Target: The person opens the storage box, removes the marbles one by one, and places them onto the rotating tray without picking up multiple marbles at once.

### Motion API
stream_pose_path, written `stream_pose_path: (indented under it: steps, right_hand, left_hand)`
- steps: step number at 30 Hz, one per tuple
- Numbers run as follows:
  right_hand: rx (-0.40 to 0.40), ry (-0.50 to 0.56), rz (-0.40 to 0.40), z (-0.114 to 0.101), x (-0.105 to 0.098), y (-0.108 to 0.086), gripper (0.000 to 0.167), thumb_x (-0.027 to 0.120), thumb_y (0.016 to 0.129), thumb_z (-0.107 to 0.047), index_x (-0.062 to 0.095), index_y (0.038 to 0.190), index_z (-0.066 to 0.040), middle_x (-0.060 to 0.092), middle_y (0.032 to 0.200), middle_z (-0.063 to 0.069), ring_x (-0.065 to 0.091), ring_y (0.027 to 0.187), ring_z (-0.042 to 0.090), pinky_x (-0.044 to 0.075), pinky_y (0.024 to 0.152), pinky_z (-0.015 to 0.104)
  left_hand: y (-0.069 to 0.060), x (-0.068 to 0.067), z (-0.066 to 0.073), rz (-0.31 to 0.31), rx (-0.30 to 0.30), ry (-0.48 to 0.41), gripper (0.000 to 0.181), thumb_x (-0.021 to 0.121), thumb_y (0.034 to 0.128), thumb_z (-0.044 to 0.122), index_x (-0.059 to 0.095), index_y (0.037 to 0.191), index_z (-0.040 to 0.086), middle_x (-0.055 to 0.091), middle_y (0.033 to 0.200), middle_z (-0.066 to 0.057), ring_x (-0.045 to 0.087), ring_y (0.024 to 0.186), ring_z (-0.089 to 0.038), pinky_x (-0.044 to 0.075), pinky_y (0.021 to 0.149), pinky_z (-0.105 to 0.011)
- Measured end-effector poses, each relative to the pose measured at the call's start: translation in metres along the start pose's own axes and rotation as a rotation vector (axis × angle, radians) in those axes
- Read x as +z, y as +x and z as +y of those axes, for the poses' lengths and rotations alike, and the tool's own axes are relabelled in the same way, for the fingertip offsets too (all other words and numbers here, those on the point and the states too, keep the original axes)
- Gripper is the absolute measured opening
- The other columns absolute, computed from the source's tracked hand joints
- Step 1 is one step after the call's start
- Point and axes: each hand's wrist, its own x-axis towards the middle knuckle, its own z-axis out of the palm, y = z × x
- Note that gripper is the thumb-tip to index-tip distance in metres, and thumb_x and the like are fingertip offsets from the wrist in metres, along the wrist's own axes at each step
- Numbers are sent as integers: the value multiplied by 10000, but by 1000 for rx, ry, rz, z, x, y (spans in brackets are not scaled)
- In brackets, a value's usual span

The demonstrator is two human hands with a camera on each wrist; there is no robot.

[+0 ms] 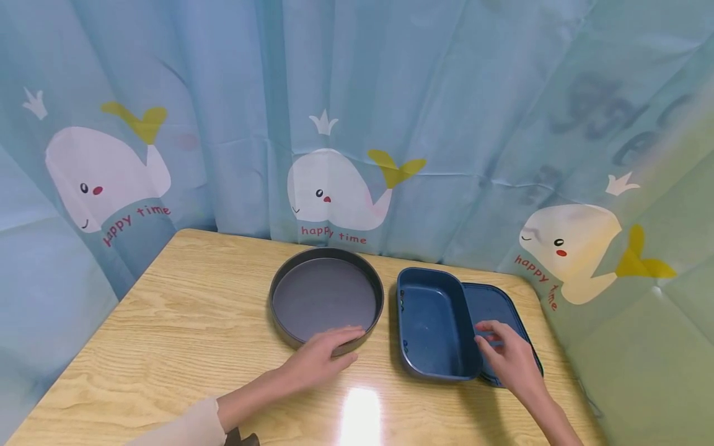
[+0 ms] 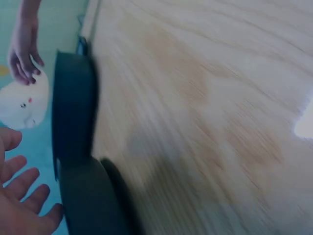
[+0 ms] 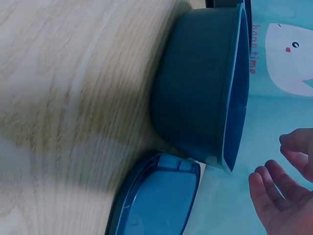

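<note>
round pan [image 1: 326, 294], dark grey, matt, low-walled: centre of head view. deep rectangular box [image 1: 432, 316], blue, smooth, rounded corners: right of centre. blue lid [image 1: 491, 303], flat, rimmed: right of box, partly hidden by it. table [image 1: 184, 297]: pale wood grain. left hand [image 1: 325, 357], extended from lower left, over pan's near rim, fingers spread; contact cannot be told. right hand [image 1: 510, 359] above lid, thumb apart from bent fingers.

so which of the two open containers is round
The dark grey pan, on the left in the head view; its rim is circular, while the blue box is rectangular with rounded corners.
</note>
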Motion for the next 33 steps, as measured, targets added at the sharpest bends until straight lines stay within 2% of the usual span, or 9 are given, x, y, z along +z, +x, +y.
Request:
stream_pose_path:
  steps: [7, 14, 20, 27, 33]
  right_hand:
    - [-20, 36, -5, -4, 4, 4, 174, 727, 909, -35, 712, 1078, -76, 669, 1056, 46, 657, 872, 200, 567, 715, 263]
    - [-17, 34, -32, -8, 5, 8, 175, 726, 906, -26, 713, 1073, -76, 663, 1043, 39, 640, 873, 185, 569, 722, 266]
    - [-5, 35, -40, -12, 2, 14, 158, 715, 923, -57, 714, 1075, -103, 669, 1058, 45, 657, 903, 212, 573, 752, 308]
    - [11, 77, -89, -17, -1, 29, 175, 683, 962, -115, 696, 1134, -80, 675, 1119, 84, 670, 973, 252, 566, 833, 457]
    - [19, 121, -136, -19, -4, 44, 204, 664, 983, -163, 686, 1164, -72, 687, 1142, 122, 681, 1015, 303, 565, 820, 467]
  left_hand:
    - [-16, -13, -22, 101, 96, 272, 403, 658, 974, 164, 619, 1363, 68, 563, 1417, -124, 476, 1338, -354, 353, 1083, -584]
    - [-31, -26, -42, 157, 94, 459, 391, 674, 964, 252, 654, 1341, 150, 557, 1428, -99, 458, 1352, -353, 273, 1079, -684]
    - [-40, -32, -52, 192, 99, 499, 346, 658, 973, 289, 694, 1296, 170, 590, 1392, -85, 477, 1336, -355, 248, 1078, -701]
    - [-44, -31, -60, 188, 105, 526, 328, 614, 999, 288, 702, 1285, 154, 600, 1379, -93, 491, 1326, -351, 264, 1068, -705]
    - [-44, -28, -62, 192, 101, 550, 309, 600, 1008, 266, 709, 1275, 157, 607, 1371, -88, 499, 1322, -338, 255, 1082, -690]
